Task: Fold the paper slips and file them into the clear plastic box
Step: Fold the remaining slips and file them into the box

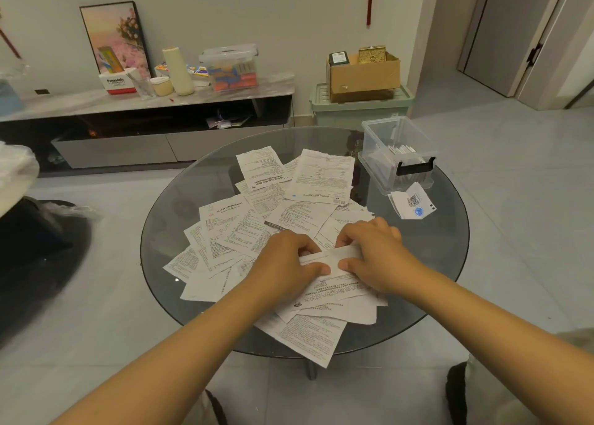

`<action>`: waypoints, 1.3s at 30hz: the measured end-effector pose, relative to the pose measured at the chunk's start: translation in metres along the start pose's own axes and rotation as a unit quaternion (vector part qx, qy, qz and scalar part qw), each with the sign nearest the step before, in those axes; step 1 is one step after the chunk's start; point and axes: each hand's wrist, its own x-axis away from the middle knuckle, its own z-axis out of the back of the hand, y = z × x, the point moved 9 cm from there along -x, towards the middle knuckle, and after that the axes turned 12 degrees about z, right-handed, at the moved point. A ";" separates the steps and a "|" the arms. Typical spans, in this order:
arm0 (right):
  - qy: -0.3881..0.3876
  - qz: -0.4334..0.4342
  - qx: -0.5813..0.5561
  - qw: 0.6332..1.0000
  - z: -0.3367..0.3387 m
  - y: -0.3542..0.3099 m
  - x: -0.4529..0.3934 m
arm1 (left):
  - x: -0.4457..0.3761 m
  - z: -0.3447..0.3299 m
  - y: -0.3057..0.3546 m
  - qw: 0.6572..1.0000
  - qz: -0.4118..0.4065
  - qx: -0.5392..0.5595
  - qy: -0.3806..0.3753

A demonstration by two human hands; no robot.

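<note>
Several printed paper slips (257,206) lie scattered over a round glass table (450,241). Near the table's front, my left hand (286,263) and my right hand (376,254) both pinch one white slip (332,259), thumbs under its near side and fingers curled over its folded far edge. The clear plastic box (398,149) stands open at the table's right rear, with a black latch and several folded slips standing inside. A folded slip with a QR code (413,204) lies on the glass just in front of the box.
A low TV cabinet (144,103) along the wall carries a lidded clear tub, a cream bottle and boxes. A green bin (360,109) with a cardboard box stands behind the table. A dark bag (35,241) sits on the floor at left.
</note>
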 end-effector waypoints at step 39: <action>0.182 -0.098 -0.390 0.897 0.033 0.014 0.028 | -0.007 -0.001 0.017 0.927 0.080 0.353 -0.102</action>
